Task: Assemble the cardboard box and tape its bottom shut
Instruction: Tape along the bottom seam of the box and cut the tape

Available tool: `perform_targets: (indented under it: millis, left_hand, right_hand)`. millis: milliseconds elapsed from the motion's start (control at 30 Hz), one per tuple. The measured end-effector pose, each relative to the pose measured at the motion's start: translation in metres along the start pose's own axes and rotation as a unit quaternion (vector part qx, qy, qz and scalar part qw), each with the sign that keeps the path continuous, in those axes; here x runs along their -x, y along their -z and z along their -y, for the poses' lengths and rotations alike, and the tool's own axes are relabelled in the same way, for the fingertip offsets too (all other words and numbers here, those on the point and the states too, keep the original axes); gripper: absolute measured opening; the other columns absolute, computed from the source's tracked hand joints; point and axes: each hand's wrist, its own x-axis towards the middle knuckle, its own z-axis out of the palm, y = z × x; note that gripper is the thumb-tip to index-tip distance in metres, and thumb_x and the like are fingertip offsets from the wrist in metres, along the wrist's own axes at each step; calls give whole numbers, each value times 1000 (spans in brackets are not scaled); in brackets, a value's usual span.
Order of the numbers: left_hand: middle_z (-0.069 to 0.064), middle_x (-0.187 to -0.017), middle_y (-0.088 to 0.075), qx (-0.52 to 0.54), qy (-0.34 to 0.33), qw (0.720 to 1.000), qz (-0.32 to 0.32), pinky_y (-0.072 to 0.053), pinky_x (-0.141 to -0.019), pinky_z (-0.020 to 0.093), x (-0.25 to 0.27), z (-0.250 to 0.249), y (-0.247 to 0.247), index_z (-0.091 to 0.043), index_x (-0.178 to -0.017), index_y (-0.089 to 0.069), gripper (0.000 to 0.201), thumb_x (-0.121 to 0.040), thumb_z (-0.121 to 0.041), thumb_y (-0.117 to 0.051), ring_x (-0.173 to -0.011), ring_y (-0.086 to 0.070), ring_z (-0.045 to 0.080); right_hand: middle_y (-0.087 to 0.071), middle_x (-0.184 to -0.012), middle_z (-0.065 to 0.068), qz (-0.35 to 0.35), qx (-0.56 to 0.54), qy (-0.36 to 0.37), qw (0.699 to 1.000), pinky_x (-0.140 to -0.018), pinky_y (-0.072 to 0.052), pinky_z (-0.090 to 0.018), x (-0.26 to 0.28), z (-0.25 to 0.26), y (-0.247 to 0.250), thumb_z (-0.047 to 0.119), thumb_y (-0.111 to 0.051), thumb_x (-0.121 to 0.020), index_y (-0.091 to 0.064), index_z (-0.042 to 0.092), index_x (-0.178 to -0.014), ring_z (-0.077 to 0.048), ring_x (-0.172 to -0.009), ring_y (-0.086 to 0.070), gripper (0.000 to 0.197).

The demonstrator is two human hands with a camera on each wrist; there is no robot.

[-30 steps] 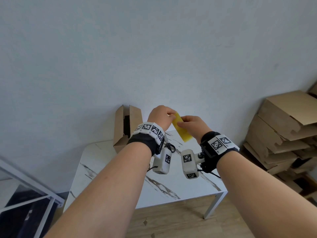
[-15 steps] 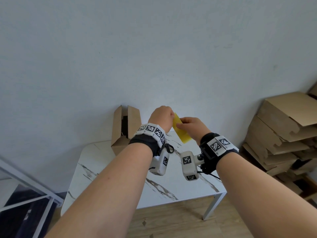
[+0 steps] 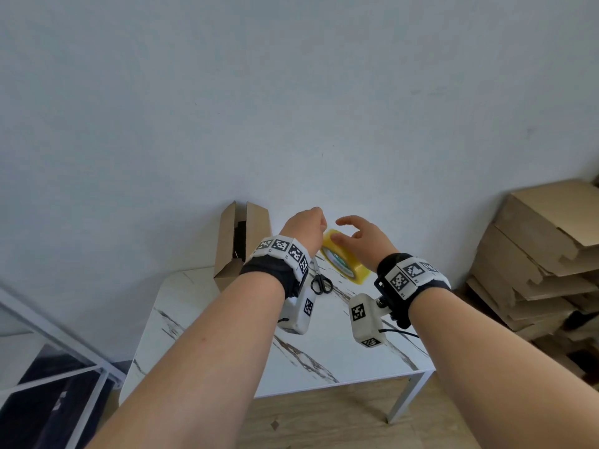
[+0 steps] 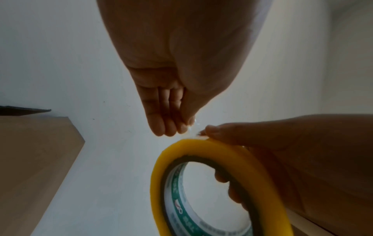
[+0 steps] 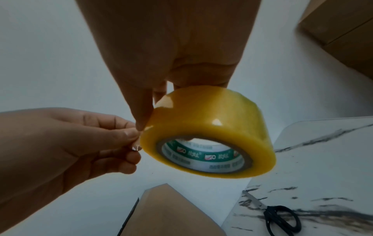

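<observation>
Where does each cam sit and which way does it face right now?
Head: on the person's head, facing forward and down at the wall and table; both forearms, left hand and right hand show.
Left wrist: on the left wrist, looking along the left hand toward the wall; its fingertips pinch at the tape roll, the right hand beside it.
Right wrist: on the right wrist, looking along the right hand at the roll it holds; the scissors lie below.
Shared: all three see the tape roll and both hands.

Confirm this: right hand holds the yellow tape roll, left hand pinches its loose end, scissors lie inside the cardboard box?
Not quite. The scissors lie on the table, outside the cardboard box, as the head view shows. The rest holds: right hand holds the tape roll, left hand pinches its end.
</observation>
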Motion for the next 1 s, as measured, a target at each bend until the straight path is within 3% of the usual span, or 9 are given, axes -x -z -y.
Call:
perform_targets:
  millis: [100,167,367,467,567,633,733,867,1000]
  left_hand:
    - [6,-106,-62,4,-5,1000,-29,-37,-72,27,1,-1,4,-14,-96,-53,18,-92,-2,-40,-95,-58,23]
    - [5,-105,-62,7,-10,999,-38,-37,-71,27,2,0,5,-16,-92,-50,17,-92,-2,-40,-93,-57,22]
    - [-4,-91,-58,41,11,997,-63,-47,-76,31,5,15,12,-17,-92,-55,16,-94,-8,-43,-91,-59,21]
    - [-3,-94,-63,64,23,995,-72,-51,-80,34,5,25,19,-15,-100,-59,18,-95,-12,-42,-92,-61,20]
    - [1,-112,-66,126,58,985,-107,-47,-75,31,0,38,32,-17,-122,-49,27,-100,-17,-34,-91,-60,21]
    - [-2,-123,-59,113,79,983,-119,-43,-81,28,-7,57,44,-18,-131,-46,33,-101,-17,-33,-105,-58,20]
    - [1,-133,-54,96,111,986,-80,-45,-100,35,-19,99,57,-22,-129,-49,37,-95,-12,-36,-117,-55,23]
    - [9,-136,-48,30,131,991,-15,-44,-94,32,-25,144,59,-15,-132,-50,42,-93,-5,-37,-117,-54,28]
    - [11,-138,-49,-18,133,991,21,-45,-95,35,-31,185,58,-17,-133,-52,43,-94,-7,-39,-118,-55,31]
  right_hand:
    - [-57,-87,9,-15,9,4,1000,-75,-40,-24,-3,4,-3,37,-57,-90,-64,32,-112,-10,-83,-53,24]
    - [-59,-93,13,-18,1,-1,1000,-78,-40,-24,-3,5,-4,34,-57,-89,-69,31,-107,-9,-91,-54,22]
    - [-66,-95,12,-3,-84,-12,996,-77,-42,-21,-2,14,-14,28,-62,-88,-72,28,-93,-6,-87,-59,12]
    - [-70,-92,7,-8,-71,-13,997,-74,-46,-24,-7,28,-22,25,-62,-86,-75,21,-91,-13,-88,-62,15]
    - [-73,-91,0,-32,-71,-18,997,-68,-48,-25,-17,41,-32,22,-61,-85,-77,17,-90,-19,-87,-64,17]
    - [-73,-90,-1,-47,-66,-28,996,-65,-47,-24,-23,48,-41,21,-61,-84,-77,16,-89,-20,-87,-65,17]
    - [-74,-91,-3,-75,-72,-43,994,-68,-49,-26,-32,60,-55,20,-59,-85,-76,14,-89,-22,-87,-65,19]
    - [-72,-90,-2,-104,-75,-61,990,-72,-50,-28,-42,78,-73,21,-57,-88,-75,13,-92,-24,-89,-65,20]
    - [-73,-96,-7,-133,-83,-65,985,-69,-51,-27,-53,102,-94,21,-56,-88,-75,9,-95,-25,-91,-66,22]
